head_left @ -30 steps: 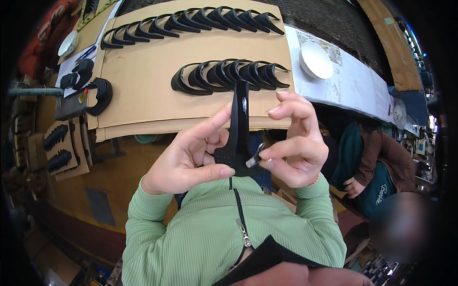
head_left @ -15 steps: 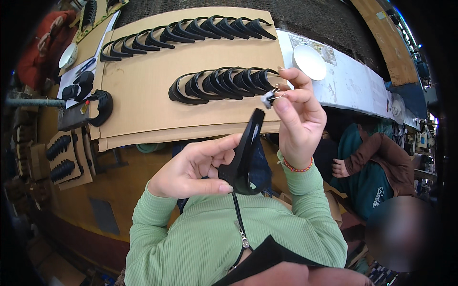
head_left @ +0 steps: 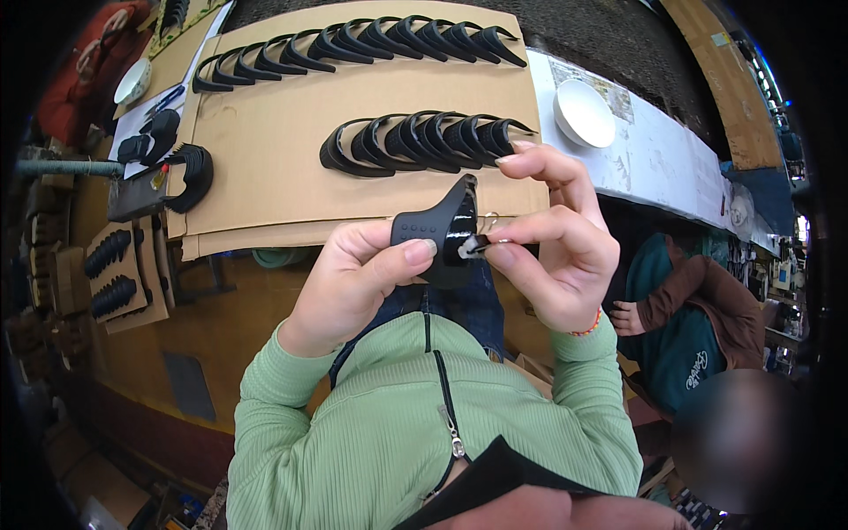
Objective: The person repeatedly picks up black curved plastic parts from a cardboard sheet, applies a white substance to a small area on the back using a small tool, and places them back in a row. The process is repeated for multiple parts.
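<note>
A curved black plastic piece [head_left: 430,223], matte with small raised dots outside and glossy on its inner face, is gripped in my left hand [head_left: 349,283], thumb in front. Between the thumb and forefinger of my right hand [head_left: 565,247] is a small black clip [head_left: 481,245] with a whitish tip and thin wire loops. That tip meets or nearly meets the glossy inner face. My other right fingers are raised. Beyond my hands, a short row of similar black pieces [head_left: 415,141] lies overlapping on a cardboard sheet [head_left: 265,159]; a longer row [head_left: 353,44] lies farther back.
A white bowl [head_left: 584,114] stands on the pale tabletop at right. At left are a dark curved part [head_left: 188,177], blue pens [head_left: 164,102] and a patterned bowl [head_left: 132,81]. A person in a brown-and-teal top [head_left: 698,300] sits close on my right; another in red [head_left: 84,79] is far left.
My right hand has brought the clip down and left to the black piece. My left hand has raised and turned that piece, so its dotted outside and glossy inside now show.
</note>
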{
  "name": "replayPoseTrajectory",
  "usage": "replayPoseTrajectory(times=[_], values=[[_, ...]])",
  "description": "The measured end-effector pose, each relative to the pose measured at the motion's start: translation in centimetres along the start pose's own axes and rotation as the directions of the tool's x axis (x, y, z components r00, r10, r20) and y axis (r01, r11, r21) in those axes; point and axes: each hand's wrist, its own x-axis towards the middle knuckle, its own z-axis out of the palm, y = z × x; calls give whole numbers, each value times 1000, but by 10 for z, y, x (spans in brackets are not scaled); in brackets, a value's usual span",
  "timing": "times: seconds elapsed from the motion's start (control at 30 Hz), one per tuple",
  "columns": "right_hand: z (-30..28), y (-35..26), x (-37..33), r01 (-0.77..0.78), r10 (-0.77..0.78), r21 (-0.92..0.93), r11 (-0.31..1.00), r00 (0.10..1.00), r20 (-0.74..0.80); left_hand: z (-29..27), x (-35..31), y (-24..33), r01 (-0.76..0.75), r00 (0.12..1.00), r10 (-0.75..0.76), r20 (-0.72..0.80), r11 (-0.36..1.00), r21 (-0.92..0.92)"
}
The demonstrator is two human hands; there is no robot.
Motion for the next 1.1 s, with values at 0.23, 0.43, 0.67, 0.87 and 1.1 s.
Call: replayPoseTrajectory(times=[0.23,0.43,0.67,0.87,1.1], values=[[0,0,0,-62,64,-41,997,997,41,8,-9,1,-88,995,70,78,964,253],[0,1,2,-47,51,-52,998,996,70,7,-10,-5,-162,985,130,111,919,360],[0,4,5,3,3,-94,996,998,67,12,-13,-4,-90,996,80,41,894,439],[0,2,7,20,-9,-127,992,996,88,14,-14,-1,-77,997,57,61,897,435],[-1,1,9,43,-26,-143,989,993,119,15,-13,1,-36,999,28,24,906,422]])
